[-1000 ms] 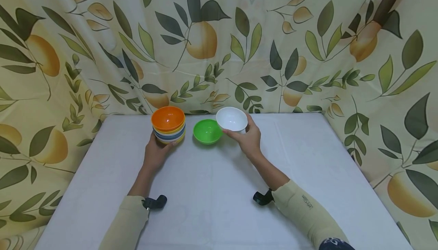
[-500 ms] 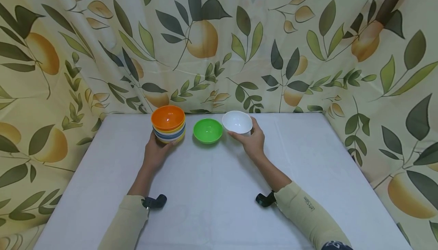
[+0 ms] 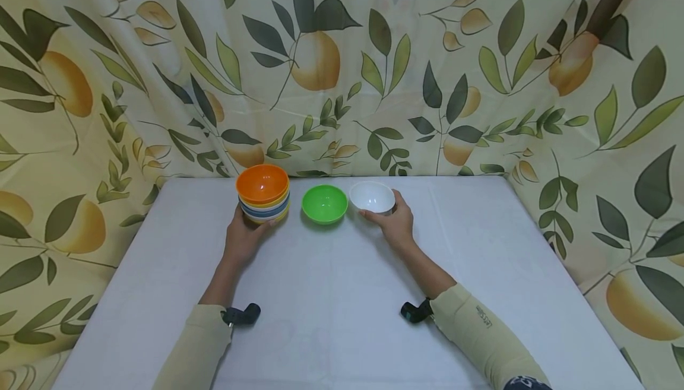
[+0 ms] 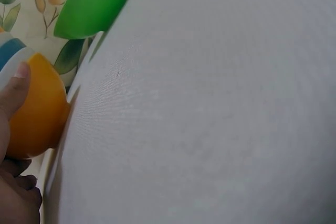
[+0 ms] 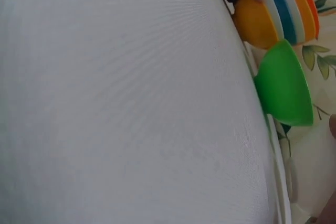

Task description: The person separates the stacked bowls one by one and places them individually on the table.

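Note:
A stack of nested bowls (image 3: 262, 186) stands at the back left of the table, orange on top, with yellow, white and blue ones below. My left hand (image 3: 245, 239) grips its lower part, the thumb lying on the bottom yellow bowl (image 4: 44, 111) in the left wrist view. Just right of the stack sits a green bowl (image 3: 324, 205), upright, with no hand on it. Beside that, my right hand (image 3: 397, 221) holds a white bowl (image 3: 372, 197) by its near right side, thumb in front. Whether the white bowl's base touches the table cannot be made out.
A white cloth covers the table (image 3: 326, 295). Behind and at both sides hangs a curtain (image 3: 342, 69) printed with fruit and leaves. The bowls stand in a row near the table's back edge.
My right hand has moved the white bowl to the right, away from the green bowl's rim, and down towards the table. The left hand and the stack have stayed in place.

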`<state>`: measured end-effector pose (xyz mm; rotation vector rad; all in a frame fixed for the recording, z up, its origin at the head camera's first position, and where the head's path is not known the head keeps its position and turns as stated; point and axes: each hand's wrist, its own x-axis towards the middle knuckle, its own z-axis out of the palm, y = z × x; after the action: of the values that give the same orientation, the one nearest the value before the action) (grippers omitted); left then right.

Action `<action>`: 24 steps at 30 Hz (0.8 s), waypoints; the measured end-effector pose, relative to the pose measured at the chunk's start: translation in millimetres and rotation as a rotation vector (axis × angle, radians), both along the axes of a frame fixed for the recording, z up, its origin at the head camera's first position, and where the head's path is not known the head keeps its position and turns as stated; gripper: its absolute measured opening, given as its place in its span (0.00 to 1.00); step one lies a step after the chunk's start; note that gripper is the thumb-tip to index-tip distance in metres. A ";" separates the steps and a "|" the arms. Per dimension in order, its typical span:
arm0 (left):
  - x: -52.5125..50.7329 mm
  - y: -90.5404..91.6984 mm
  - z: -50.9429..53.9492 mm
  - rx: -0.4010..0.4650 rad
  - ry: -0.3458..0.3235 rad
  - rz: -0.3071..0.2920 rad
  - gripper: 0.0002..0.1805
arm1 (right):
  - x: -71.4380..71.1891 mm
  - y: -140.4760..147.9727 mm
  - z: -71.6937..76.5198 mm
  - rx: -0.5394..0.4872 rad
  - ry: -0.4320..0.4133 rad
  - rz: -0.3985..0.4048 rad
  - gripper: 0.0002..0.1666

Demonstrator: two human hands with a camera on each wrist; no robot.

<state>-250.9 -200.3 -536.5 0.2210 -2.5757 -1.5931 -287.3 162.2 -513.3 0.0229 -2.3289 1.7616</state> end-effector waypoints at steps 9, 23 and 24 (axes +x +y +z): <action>0.1 0.6 0.7 0.007 -0.010 0.005 0.63 | 1.2 1.5 -2.3 0.026 -0.044 0.007 0.51; 0.7 -0.2 1.1 0.008 0.003 -0.001 0.62 | 9.8 -0.2 2.7 0.187 -0.123 -0.042 0.60; 1.0 -0.4 1.0 0.010 0.001 -0.002 0.62 | 10.3 -0.2 2.9 0.190 -0.126 -0.043 0.60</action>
<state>-249.9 -200.7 -535.4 0.2189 -2.5686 -1.6059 -277.0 162.0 -510.4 -0.1099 -2.5583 1.5587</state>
